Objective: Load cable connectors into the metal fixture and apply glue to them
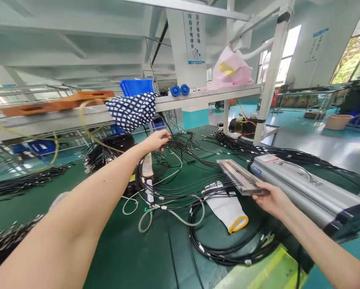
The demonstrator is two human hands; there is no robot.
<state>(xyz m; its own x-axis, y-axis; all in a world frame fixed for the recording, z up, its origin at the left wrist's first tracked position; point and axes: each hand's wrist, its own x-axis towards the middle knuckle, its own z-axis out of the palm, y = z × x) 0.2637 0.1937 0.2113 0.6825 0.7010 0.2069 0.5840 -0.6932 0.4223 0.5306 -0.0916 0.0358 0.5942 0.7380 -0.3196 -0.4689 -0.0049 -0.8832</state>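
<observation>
My left hand (158,140) reaches far across the green bench and pinches thin black cables (188,141) lying in a spread bundle. My right hand (268,197) grips the near end of a flat metal comb-like fixture (238,176), held just above the bench beside a long grey machine (303,188). A white work glove (226,206) with a yellow cuff lies under the fixture, on top of coiled black cables (225,249).
More cable bundles (23,181) lie at the left and behind the grey machine. A checked cloth (132,110) hangs from the white shelf rail (198,98), which also carries a blue bin (137,86) and a pink bag (230,70). A white post (268,88) stands at the back right.
</observation>
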